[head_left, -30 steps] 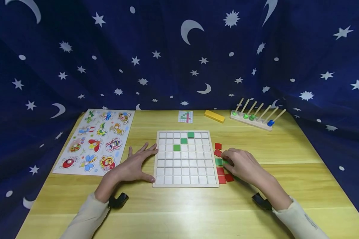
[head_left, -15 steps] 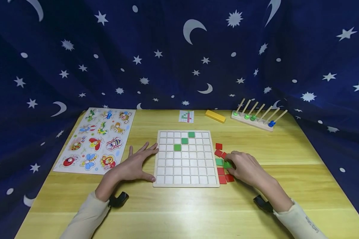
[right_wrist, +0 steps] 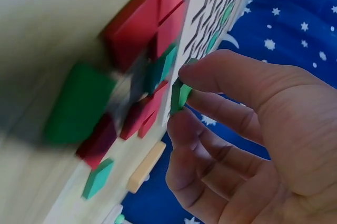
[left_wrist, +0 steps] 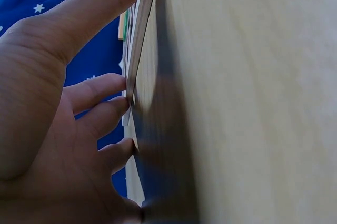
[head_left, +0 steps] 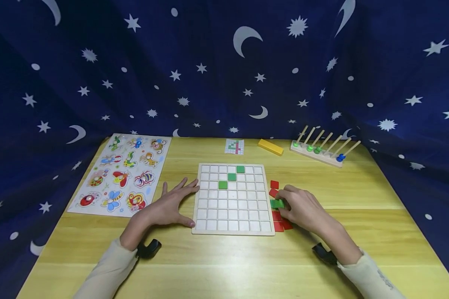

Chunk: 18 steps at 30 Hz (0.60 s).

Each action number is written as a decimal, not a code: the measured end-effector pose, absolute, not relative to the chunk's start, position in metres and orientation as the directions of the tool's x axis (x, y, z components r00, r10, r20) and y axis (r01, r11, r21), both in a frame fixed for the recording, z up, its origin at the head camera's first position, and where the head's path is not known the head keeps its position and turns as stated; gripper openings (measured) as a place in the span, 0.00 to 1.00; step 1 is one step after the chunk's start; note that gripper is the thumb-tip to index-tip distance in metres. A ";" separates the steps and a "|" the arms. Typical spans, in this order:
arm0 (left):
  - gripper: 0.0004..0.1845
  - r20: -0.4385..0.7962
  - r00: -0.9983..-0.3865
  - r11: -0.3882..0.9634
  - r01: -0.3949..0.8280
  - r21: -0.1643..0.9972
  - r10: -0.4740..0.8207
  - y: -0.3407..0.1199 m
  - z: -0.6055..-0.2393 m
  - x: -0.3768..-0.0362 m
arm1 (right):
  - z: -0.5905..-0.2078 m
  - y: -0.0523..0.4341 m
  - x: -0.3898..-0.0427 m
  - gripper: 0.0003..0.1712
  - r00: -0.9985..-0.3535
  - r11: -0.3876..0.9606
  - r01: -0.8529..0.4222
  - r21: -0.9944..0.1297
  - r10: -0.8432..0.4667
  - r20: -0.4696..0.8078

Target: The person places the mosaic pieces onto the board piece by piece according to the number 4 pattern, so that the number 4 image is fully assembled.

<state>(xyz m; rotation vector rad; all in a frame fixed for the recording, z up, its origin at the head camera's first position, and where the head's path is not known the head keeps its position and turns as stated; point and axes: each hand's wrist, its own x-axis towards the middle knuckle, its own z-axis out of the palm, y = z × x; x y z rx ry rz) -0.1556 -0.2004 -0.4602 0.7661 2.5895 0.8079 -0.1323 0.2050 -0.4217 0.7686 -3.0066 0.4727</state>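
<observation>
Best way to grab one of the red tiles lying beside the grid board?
Probably pinch a red tile by two opposite side edges, coming from above. It lies flat on the table, so only its thin edges give purchase. The farthest one sits apart from the right hand.

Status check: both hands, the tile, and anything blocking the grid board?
Right hand pinches a green tile, lifted beside the red tiles. Left hand flat, fingers against the grid board edge. Board cells mostly open; nothing blocking.
</observation>
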 end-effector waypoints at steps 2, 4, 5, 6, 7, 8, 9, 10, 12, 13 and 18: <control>0.58 -0.138 -0.805 0.696 0.398 0.597 0.578 -0.201 -0.461 -0.155 | -0.422 0.199 -0.133 0.16 -0.873 0.825 -0.483 -0.293 -0.480 0.086; 0.58 -0.134 -0.803 0.694 0.402 0.597 0.580 -0.201 -0.461 -0.155 | -0.421 0.193 -0.135 0.16 -0.868 0.819 -0.493 -0.294 -0.488 0.095; 0.58 -0.132 -0.802 0.691 0.403 0.600 0.582 -0.201 -0.461 -0.155 | -0.422 0.190 -0.136 0.15 -0.865 0.816 -0.498 -0.294 -0.492 0.097; 0.58 -0.135 -0.802 0.692 0.401 0.600 0.582 -0.201 -0.461 -0.155 | -0.422 0.187 -0.137 0.15 -0.863 0.813 -0.502 -0.295 -0.497 0.097; 0.58 -0.135 -0.802 0.692 0.400 0.600 0.581 -0.200 -0.461 -0.155 | -0.422 0.184 -0.138 0.15 -0.860 0.811 -0.505 -0.295 -0.501 0.097; 0.58 -0.138 -0.802 0.694 0.398 0.600 0.580 -0.200 -0.461 -0.155 | -0.422 0.181 -0.139 0.14 -0.857 0.808 -0.511 -0.295 -0.506 0.098; 0.57 -0.137 -0.802 0.692 0.399 0.602 0.581 -0.200 -0.460 -0.155 | -0.422 0.178 -0.140 0.14 -0.853 0.803 -0.517 -0.297 -0.512 0.098; 0.57 -0.139 -0.802 0.692 0.397 0.603 0.581 -0.200 -0.460 -0.155 | -0.423 0.175 -0.141 0.14 -0.848 0.799 -0.524 -0.296 -0.520 0.100; 0.57 -0.138 -0.803 0.692 0.397 0.603 0.580 -0.201 -0.460 -0.155 | -0.423 0.169 -0.143 0.14 -0.841 0.789 -0.535 -0.301 -0.532 0.100; 0.57 -0.136 -0.803 0.692 0.398 0.602 0.581 -0.201 -0.461 -0.155 | -0.423 0.167 -0.144 0.14 -0.837 0.784 -0.540 -0.306 -0.538 0.100; 0.57 -0.136 -0.803 0.694 0.400 0.598 0.580 -0.201 -0.461 -0.155 | -0.422 0.151 -0.149 0.14 -0.822 0.759 -0.558 -0.336 -0.562 0.096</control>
